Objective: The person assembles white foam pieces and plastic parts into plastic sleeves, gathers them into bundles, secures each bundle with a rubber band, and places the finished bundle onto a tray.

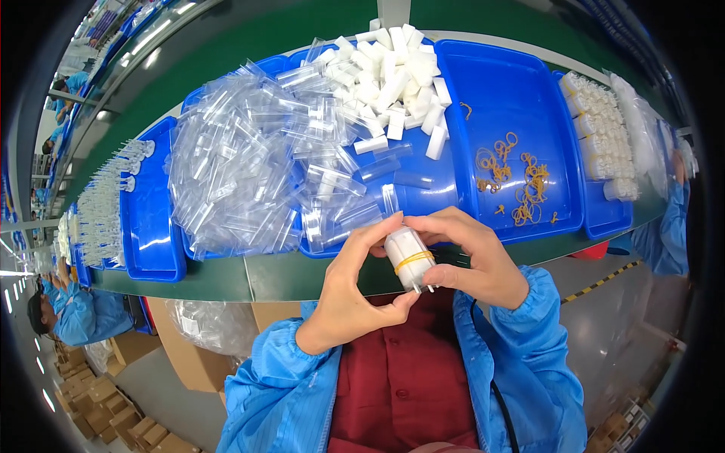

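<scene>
Both my hands hold a small white bundle (405, 244) with a yellow rubber band (414, 259) looped around it, in front of my chest at the bench edge. Thin pale ends stick out at its lower end. My left hand (349, 284) curves round its left side, fingertips at the top and thumb low. On the other side my right hand (479, 258) pinches it, thumb near the lower end. A clear plastic tube (390, 198) shows just beyond my fingertips. Some of the fingers behind the bundle are hidden.
Ahead, blue trays hold a heap of clear plastic tubes (234, 162) and a pile of white blocks (393, 72). Loose rubber bands (533, 185) lie in the blue tray (513, 83) to the right. Stacked white bundles (604, 132) stand beyond it. Co-workers (94, 309) sit at both sides.
</scene>
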A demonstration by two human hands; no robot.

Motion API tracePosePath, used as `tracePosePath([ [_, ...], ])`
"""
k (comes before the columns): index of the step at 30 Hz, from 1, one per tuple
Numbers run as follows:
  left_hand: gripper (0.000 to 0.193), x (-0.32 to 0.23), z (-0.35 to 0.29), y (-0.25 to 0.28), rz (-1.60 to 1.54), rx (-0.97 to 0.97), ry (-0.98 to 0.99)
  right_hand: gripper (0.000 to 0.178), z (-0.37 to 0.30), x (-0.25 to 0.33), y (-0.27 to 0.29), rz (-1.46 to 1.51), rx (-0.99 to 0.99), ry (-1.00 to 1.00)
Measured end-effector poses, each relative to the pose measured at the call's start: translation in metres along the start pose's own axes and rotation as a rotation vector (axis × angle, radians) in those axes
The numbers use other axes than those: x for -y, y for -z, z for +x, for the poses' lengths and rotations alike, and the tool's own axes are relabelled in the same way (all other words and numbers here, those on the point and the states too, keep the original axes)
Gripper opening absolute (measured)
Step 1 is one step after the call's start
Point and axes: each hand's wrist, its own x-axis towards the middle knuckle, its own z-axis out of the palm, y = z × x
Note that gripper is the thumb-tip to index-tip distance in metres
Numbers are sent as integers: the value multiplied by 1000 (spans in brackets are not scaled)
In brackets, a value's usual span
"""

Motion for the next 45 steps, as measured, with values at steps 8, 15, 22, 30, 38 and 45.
tracePosePath([
  [8, 78, 3, 1, -6, -327, -42, 144, 54, 5, -11, -4, 183, -16, -46],
  [15, 75, 2, 3, -8, -537, -71, 209, 56, 1, -7, -8, -12, 3, 25],
  [22, 67, -9, 5, -7, -645, -12, 368, 66, 5, 4, -1, 30, -91, 94],
  [30, 48, 1, -1, 3, -554, 92, 484, 56, -5, 7, 3, -180, -36, 4],
  [38, 75, -8, 4, 1, 437, -107, -365, 68, -8, -7, -5, 13, -107, -38],
  [45, 73, -1, 2, 3, 259, -70, -290, 71, -12, 2, -2, -165, -55, 93],
])
